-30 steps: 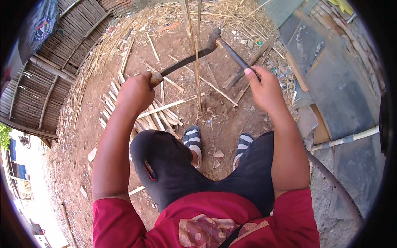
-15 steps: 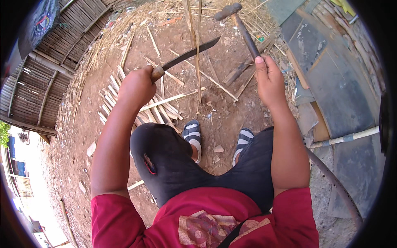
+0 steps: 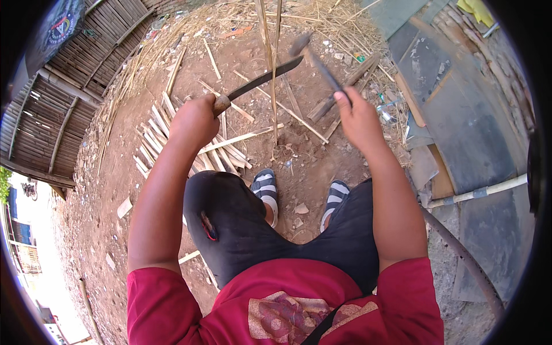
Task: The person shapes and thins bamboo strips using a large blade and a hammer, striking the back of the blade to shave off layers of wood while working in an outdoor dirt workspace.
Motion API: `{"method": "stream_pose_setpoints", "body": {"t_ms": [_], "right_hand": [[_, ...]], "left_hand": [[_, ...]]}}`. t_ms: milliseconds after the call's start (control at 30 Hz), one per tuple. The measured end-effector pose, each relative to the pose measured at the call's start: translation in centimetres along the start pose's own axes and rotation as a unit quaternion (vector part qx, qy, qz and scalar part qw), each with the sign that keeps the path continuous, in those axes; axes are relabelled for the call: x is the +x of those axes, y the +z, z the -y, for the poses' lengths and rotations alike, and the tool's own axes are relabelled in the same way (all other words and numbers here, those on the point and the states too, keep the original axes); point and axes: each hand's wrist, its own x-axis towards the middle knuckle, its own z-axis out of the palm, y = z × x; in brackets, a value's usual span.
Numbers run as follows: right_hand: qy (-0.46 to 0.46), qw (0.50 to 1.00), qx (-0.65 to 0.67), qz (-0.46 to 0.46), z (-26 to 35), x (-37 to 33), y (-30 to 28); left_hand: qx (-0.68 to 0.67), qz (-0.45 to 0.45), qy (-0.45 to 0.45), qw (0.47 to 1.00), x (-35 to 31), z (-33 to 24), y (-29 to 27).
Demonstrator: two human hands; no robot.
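Note:
My left hand (image 3: 194,122) is closed round the wooden handle of a machete (image 3: 256,83), its dark blade pointing away and to the right. The blade sits in the split of a tall, upright piece of wood or bamboo (image 3: 265,35); its two halves spread apart above the blade and its lower end is near the ground. In my right hand (image 3: 362,122) is a hammer (image 3: 329,75), gripped by its dark handle. The hammer's head, smeared by motion, is close to the blade's tip; whether they touch I cannot tell.
Split pale sticks (image 3: 154,137) lie piled left of my feet, with loose ones around. Straw (image 3: 345,23) covers the far ground. Dark sheets (image 3: 466,121) and a pale pole (image 3: 483,194) are on the right. A slatted bamboo wall (image 3: 43,123) stands left.
The hammer in my right hand has swung down and left, its head now near the machete's tip. My left hand and the machete have barely moved.

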Motion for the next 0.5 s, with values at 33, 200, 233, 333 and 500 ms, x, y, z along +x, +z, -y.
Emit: {"method": "stream_pose_setpoints", "body": {"t_ms": [33, 200, 233, 333, 500], "right_hand": [[-0.057, 0.997, -0.028, -0.051, -1.0, 0.2, 1.4], [-0.035, 0.990, 0.093, -0.102, -0.6, -0.2, 0.0], [-0.038, 0.986, 0.119, -0.108, -0.1, -0.3, -0.3], [-0.045, 0.992, 0.083, -0.080, -0.6, -0.3, 0.7], [-0.022, 0.996, 0.071, -0.055, -0.6, 0.0, 0.6]], "left_hand": [[0.004, 0.002, -0.003, 1.000, 0.1, -0.2, -0.2], [-0.011, -0.007, 0.002, 1.000, -0.2, -0.2, 0.2], [-0.010, -0.006, 0.004, 1.000, -0.2, -0.1, 0.5], [-0.006, -0.012, 0.007, 1.000, 0.1, -0.1, 0.7], [0.009, 0.005, -0.004, 1.000, 0.2, -0.4, 0.7]]}}
